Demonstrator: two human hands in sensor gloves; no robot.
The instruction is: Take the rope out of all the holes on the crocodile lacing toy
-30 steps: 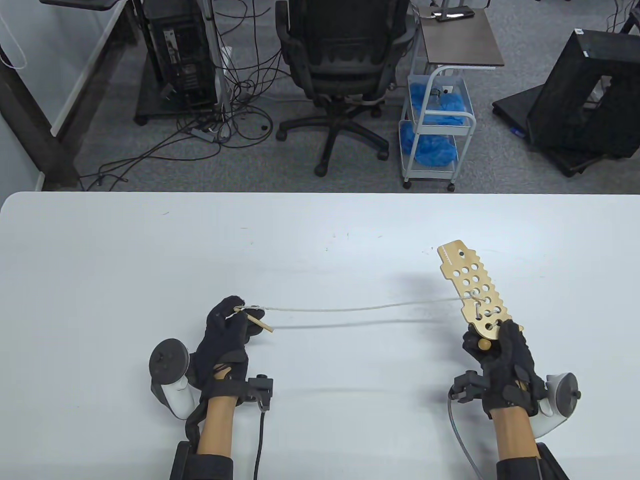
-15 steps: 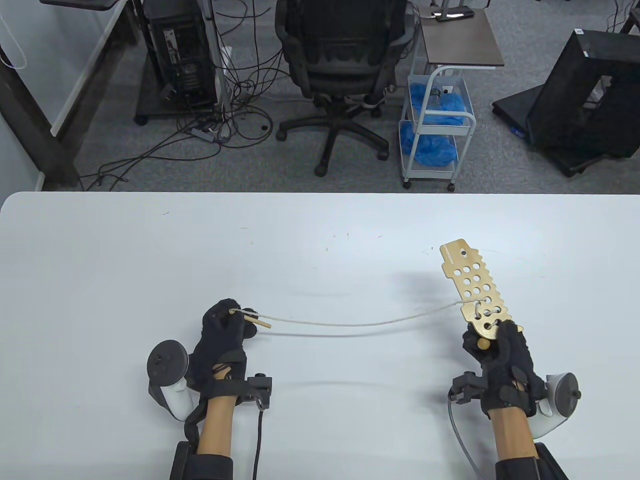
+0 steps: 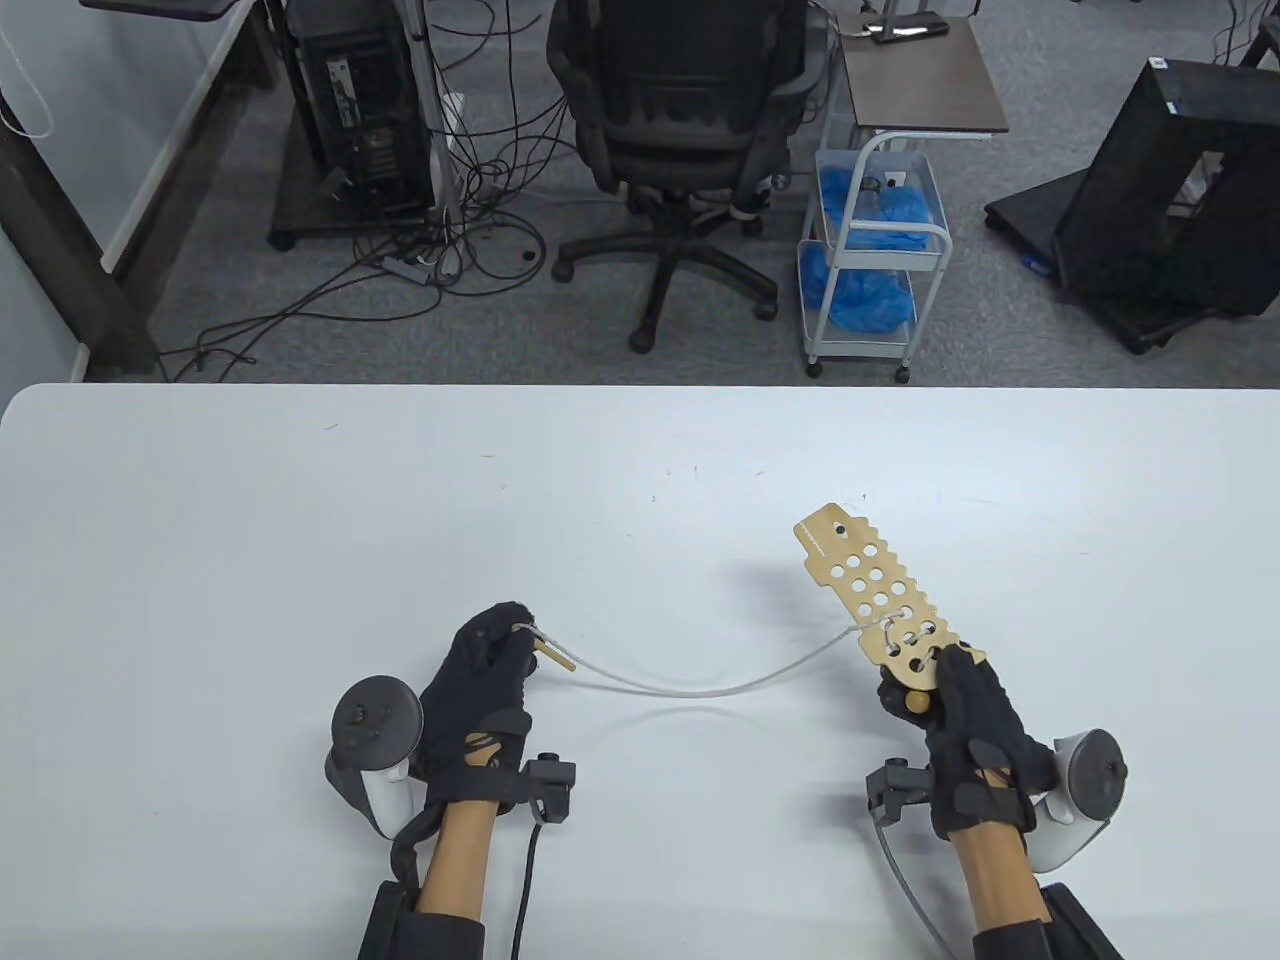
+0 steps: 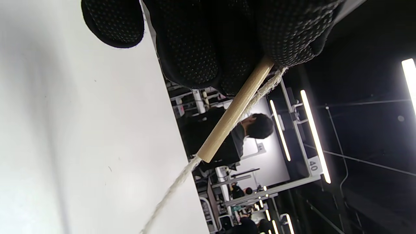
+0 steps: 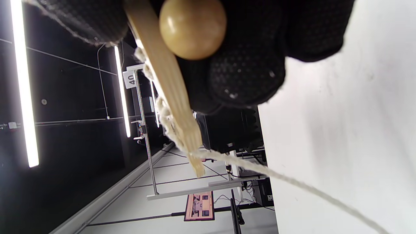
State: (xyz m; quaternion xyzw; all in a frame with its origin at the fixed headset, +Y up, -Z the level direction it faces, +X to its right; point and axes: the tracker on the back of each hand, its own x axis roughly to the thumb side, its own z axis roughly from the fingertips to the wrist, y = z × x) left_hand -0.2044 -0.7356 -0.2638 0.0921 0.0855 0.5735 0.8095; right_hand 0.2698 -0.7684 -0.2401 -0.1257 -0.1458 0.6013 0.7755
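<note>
The wooden crocodile lacing board (image 3: 870, 595) (image 5: 169, 97) is held up off the white table (image 3: 300, 520), tilted toward the far left. My right hand (image 3: 950, 700) grips its near end, beside a round wooden bead (image 3: 914, 701) (image 5: 192, 27). A white rope (image 3: 700, 685) (image 5: 292, 185) is laced through the holes nearest that hand, then sags left to a wooden needle (image 3: 552, 655) (image 4: 232, 112). My left hand (image 3: 490, 655) pinches the needle's end, with the rope (image 4: 169, 191) hanging from its tip.
Beyond the table's far edge stand an office chair (image 3: 680, 130), a small cart with blue bags (image 3: 870, 250) and a computer tower (image 3: 350, 100) with floor cables. A person (image 4: 256, 126) shows far off in the left wrist view.
Both hands have moved toward each other, so the once taut rope now sags in a loop. The board has shifted left and leans further left.
</note>
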